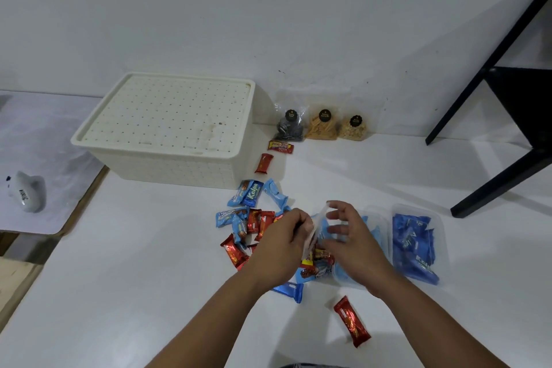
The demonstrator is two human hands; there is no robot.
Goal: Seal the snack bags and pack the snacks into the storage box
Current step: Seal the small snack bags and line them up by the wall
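Observation:
A cream storage box (167, 140) with its perforated lid on sits at the back left of the white table. Three clear snack bags (321, 125) with black round labels stand against the wall to its right. Loose red and blue snack bars (248, 221) lie scattered in front of the box. My left hand (280, 248) pinches the mouth of a clear plastic bag (313, 236) that holds snack bars. My right hand (349, 239) holds the bag's other side, fingers partly spread.
Two clear plastic tubs (418, 245) with blue snack bars stand to the right of my hands. A single red bar (352, 321) lies near the front. A black stand (507, 128) occupies the right. A white object (28, 191) rests on a side surface at left.

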